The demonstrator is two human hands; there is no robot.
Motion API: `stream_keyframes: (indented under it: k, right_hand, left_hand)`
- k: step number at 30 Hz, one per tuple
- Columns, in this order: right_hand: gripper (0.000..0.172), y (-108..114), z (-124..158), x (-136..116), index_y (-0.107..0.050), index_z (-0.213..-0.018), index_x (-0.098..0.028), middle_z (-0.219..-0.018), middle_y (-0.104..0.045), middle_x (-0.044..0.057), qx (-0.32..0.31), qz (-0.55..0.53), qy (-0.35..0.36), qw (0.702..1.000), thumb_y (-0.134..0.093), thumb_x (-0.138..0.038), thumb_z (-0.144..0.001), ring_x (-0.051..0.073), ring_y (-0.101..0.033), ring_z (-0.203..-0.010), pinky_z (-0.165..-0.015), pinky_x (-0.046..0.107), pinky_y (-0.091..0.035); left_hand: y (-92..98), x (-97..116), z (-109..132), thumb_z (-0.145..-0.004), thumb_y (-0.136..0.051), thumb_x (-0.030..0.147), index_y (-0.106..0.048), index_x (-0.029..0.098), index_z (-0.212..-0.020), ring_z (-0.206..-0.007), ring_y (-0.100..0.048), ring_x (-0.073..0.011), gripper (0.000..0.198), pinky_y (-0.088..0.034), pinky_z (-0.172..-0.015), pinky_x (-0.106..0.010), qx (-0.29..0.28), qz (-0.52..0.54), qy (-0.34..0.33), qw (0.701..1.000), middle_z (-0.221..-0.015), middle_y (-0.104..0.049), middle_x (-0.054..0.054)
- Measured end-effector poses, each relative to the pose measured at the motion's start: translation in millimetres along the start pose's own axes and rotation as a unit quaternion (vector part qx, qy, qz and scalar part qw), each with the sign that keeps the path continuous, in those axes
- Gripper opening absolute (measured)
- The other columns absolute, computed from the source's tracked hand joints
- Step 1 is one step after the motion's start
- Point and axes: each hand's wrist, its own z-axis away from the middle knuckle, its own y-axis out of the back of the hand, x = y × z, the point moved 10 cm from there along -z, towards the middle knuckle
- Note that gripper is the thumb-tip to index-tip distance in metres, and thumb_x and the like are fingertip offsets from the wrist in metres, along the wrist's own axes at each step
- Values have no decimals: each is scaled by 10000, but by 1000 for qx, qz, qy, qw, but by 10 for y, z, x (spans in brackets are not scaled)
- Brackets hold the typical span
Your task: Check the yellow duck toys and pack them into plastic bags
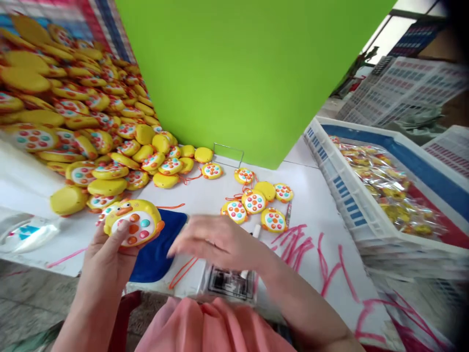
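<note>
My left hand [110,249] is closed around a yellow duck-shaped toy [137,222], thumb on its white front with coloured round buttons. The toy's orange beak and feet show, and it is raised over a dark blue cloth [161,256]. To the right, my right hand [216,239] hovers above the table, slightly blurred, its fingers stretched out loosely toward the left. I see nothing held in it. An orange cord loop [183,271] lies just below its fingertips. Beneath the wrist is a clear packet with a black-and-white print [230,281], partly covered.
A big heap of the same yellow toys [73,107] fills the left. Several more toys [254,200] lie mid-table, near a white marker [257,231]. A green panel [234,78] stands behind. At right, a white crate [337,181] holds bagged toys [388,186].
</note>
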Motion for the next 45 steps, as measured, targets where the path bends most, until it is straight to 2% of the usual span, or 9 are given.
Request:
stream_keyframes:
  k: [4, 10, 14, 18, 21, 23, 29, 40, 45]
  right_hand:
    - [161, -638, -363, 143, -642, -1016, -171, -1025, -655, 72, -143, 343, 154, 916, -518, -119, -928, 210, -583, -1011, -902, 330, -461]
    - [126, -1026, -467, 576, -619, -967, -157, -981, -638, 117, -138, 388, 138, 901, -521, -106, -907, 256, -576, -933, -806, 372, -463]
    - [60, -841, -434, 741, -616, -886, -180, -933, -648, 87, -109, 349, 99, 926, -577, -139, -866, 238, -587, -888, -775, 345, -458]
    - [225, -227, -298, 886, -537, -1134, -187, -881, -642, 34, -46, 263, 24, 963, -511, -208, -911, 175, -605, -761, -661, 276, -474]
    - [343, 252, -55, 952, -491, -1275, -209, -898, -633, 24, 42, 3, -55, 998, -466, -330, -955, 155, -592, -751, -686, 276, -488]
    - [347, 393, 153, 985, -576, -1211, -239, -863, -637, 12, 108, -191, -99, 971, -537, -423, -919, 162, -588, -783, -753, 295, -487]
    - [350, 138, 475, 911, -690, -1036, -258, -1015, -702, 49, 200, -469, -159, 845, -738, -460, -754, 252, -620, -977, -825, 365, -505]
    - [332, 45, 408, 762, -695, -1108, -254, -1200, -663, 58, 211, -430, -133, 868, -696, -401, -810, 261, -586, -1100, -901, 359, -495]
    - [292, 86, 427, 821, -749, -1016, -227, -1032, -726, 64, 267, -403, -129, 866, -721, -386, -773, 233, -644, -946, -810, 318, -521]
  left_hand:
    - [111, -62, -3, -630, -837, 141, -622, 231, -1095, -773, -705, -145, 520, -624, -756, -334, -11, 17, 17, 1000, -982, -724, 22]
    - [64, -350, 237, -582, -867, 235, -563, 266, -1170, -765, -720, -202, 662, -630, -668, -351, -4, -5, 96, 995, -977, -714, -1]
    - [-132, -535, 438, -620, -844, 273, -510, 257, -1235, -823, -712, -224, 700, -613, -695, -334, -59, -28, 145, 987, -1000, -710, -32]
    - [-317, -631, 582, -622, -839, 287, -538, 216, -1189, -851, -703, -237, 646, -593, -752, -340, -113, -61, 167, 978, -1029, -707, -67]
    - [-482, -696, 677, -634, -829, 308, -542, 202, -1163, -852, -695, -243, 610, -585, -772, -367, -148, -75, 182, 969, -1031, -703, -76]
    - [-597, -747, 727, -646, -819, 315, -531, 200, -1151, -849, -688, -235, 593, -582, -768, -361, -166, -82, 188, 965, -1005, -703, -69]
    - [-859, -868, 788, -653, -802, 324, -530, 197, -1114, -812, -667, -211, 550, -573, -723, -318, -197, -122, 158, 960, -927, -693, -41]
    - [-1022, -825, 879, -802, -664, 287, -501, 237, -1190, -909, -649, -179, 424, -536, -790, -264, -205, -207, 68, 954, -1042, -674, -19]
    - [-1046, -872, 900, -820, -637, 292, -471, 217, -1221, -959, -642, -208, 441, -520, -832, -307, -220, -271, 37, 936, -1132, -653, -61]
